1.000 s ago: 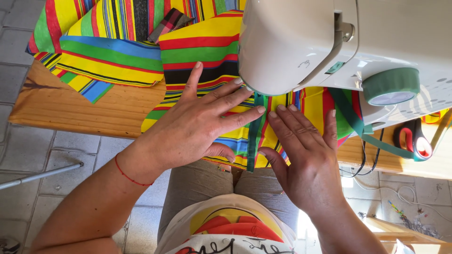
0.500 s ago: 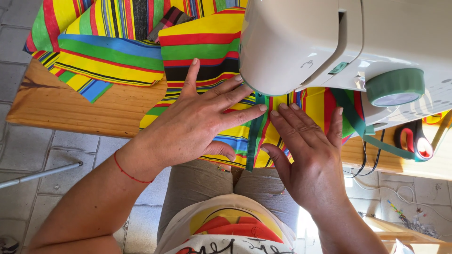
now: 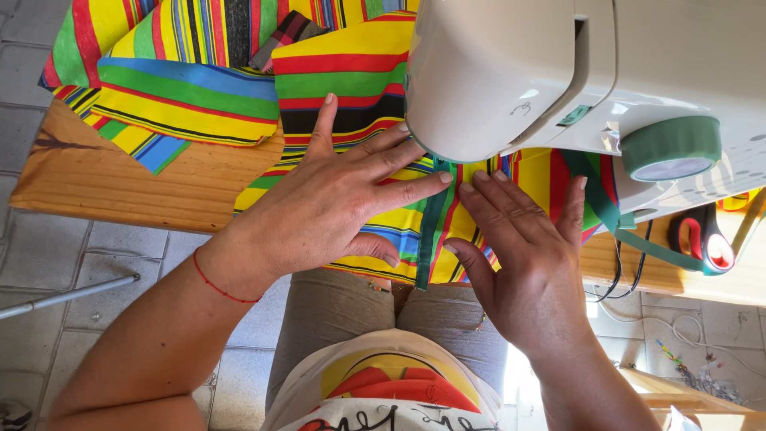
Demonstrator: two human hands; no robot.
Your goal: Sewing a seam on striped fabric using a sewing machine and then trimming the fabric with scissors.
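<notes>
Both hands lie flat and open on the brightly striped cotton fabric (image 3: 335, 88), gripping nothing, only pressing it to the pale wooden table (image 3: 120, 179). The left hand (image 3: 327, 203) spreads at nine o'clock of the dark green binding strip (image 3: 431, 231); the right hand (image 3: 523, 255) sits at three o'clock of it, fingertips just under the white plastic sewing machine (image 3: 558, 72). The step in hand looks like guiding the seam; feeding on would call for even pressure toward twelve o'clock.
</notes>
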